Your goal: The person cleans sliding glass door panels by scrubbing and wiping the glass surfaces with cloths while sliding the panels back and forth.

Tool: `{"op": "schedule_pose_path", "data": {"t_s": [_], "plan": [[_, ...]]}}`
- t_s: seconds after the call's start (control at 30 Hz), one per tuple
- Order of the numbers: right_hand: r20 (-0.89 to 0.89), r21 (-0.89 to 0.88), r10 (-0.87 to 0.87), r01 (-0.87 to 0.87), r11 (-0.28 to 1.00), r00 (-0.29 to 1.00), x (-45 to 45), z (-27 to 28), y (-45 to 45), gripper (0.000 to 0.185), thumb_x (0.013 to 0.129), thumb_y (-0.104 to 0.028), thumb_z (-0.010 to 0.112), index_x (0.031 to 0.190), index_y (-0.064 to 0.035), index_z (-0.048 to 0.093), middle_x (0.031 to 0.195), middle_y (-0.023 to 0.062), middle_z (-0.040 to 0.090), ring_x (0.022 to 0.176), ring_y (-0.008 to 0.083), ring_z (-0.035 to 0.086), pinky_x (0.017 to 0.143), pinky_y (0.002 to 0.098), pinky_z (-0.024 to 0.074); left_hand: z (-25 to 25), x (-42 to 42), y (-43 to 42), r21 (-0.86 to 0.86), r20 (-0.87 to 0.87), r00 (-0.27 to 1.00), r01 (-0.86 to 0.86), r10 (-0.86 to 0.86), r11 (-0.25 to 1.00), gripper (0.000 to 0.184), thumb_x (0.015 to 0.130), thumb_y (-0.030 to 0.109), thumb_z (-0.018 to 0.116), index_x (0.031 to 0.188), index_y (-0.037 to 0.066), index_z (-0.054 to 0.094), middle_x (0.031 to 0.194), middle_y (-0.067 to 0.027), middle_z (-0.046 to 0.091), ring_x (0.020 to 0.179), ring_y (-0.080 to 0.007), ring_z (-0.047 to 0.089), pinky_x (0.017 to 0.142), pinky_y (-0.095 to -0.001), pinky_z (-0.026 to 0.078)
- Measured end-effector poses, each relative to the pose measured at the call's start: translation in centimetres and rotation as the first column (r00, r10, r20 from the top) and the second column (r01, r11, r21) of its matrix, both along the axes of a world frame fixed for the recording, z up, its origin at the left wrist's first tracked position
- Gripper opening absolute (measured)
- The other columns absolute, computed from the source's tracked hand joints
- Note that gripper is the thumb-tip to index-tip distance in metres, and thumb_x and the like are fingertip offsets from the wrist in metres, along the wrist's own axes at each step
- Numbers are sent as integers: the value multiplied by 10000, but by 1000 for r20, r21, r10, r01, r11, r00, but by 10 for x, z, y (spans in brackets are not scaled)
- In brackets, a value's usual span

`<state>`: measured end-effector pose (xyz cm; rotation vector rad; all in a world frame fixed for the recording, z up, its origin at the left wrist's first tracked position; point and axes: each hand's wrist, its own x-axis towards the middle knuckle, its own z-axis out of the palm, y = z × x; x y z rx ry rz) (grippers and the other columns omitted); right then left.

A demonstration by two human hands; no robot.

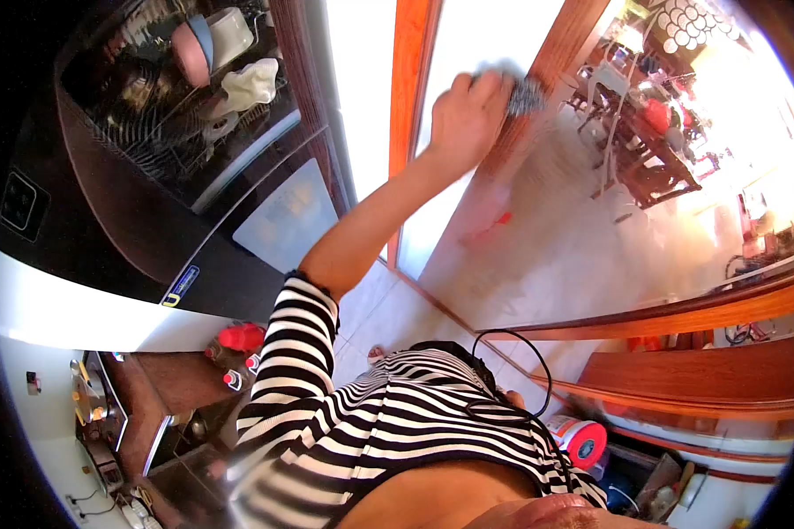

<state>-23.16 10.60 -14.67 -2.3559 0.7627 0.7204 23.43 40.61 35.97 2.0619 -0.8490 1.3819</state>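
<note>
My left hand (469, 119) is raised at the end of my outstretched arm, its fingers closed on a grey, wrinkled scrubbing pad or cloth (527, 97); which of the two I cannot tell. The pad is at the brown wooden frame (551, 62) of a glass door, beside a bright pale panel (468, 35). Only a small patch of skin, perhaps my right hand (510, 398), shows past my striped shirt, near a looping black cable (549, 388). Its fingers are hidden.
On the left a dark glossy cabinet front (106, 256) has bowls (190, 53) showing in it. Bottles with red caps (232, 379) stand on a brown counter (185, 379). A red-and-white tub (582, 443) is at lower right. Through the glass are a table (657, 172) and chairs.
</note>
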Motion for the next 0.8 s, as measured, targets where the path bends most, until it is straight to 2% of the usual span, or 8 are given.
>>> {"op": "schedule_pose_path", "data": {"t_s": [0.1,0.2,0.3,0.47,0.57,0.67,0.8], "plan": [[0,-3,-16,16,1000,1000,-4,1,0,314,728,-282,620,754,28,656,718,205,639,675,297,601,634,429,442,31,13,4,-127,57,998,-23,31,992,444,665,83,686,1097,62,586,997,-44,542,767,-248,507,620,-358,475],[6,2,-41,41,999,999,-5,0,-1,321,724,-290,630,751,28,659,710,197,642,659,281,601,630,424,441,3,3,6,-33,-33,998,-60,59,998,435,664,69,676,1091,63,592,981,-37,543,748,-239,507,591,-349,476],[10,7,-65,64,998,998,-8,-5,-3,328,721,-298,640,749,27,663,701,189,645,643,265,602,625,419,441,-25,-2,3,44,-27,999,-45,46,998,421,663,66,673,1077,60,601,958,-27,548,730,-226,510,552,-334,472],[20,38,-116,115,993,993,-18,-13,-11,340,716,-312,657,746,27,668,686,176,649,617,238,603,618,411,440,18,3,-2,-63,76,997,-18,23,998,395,654,69,678,1044,65,614,934,-18,548,723,-212,512,540,-327,473],[31,85,-170,167,982,985,-19,-16,-14,348,712,-320,666,744,26,672,678,168,652,600,222,604,614,406,439,2,-2,0,-20,20,999,-44,44,999,394,659,79,688,1046,66,610,949,-17,546,733,-215,515,543,-327,470],[31,32,-62,61,998,998,-13,-8,-12,346,729,-325,648,758,19,668,715,178,650,639,255,609,618,417,452,-9,-4,1,27,-47,996,-71,73,997,404,666,89,690,1060,67,607,969,-18,543,743,-229,517,566,-341,474],[35,-10,45,-44,999,998,-5,4,-6,344,752,-331,624,777,9,664,764,190,647,689,299,615,624,431,470,27,1,-2,-119,-26,999,-39,37,992,386,675,90,682,1052,63,603,979,-29,536,745,-252,514,617,-378,482]]}}
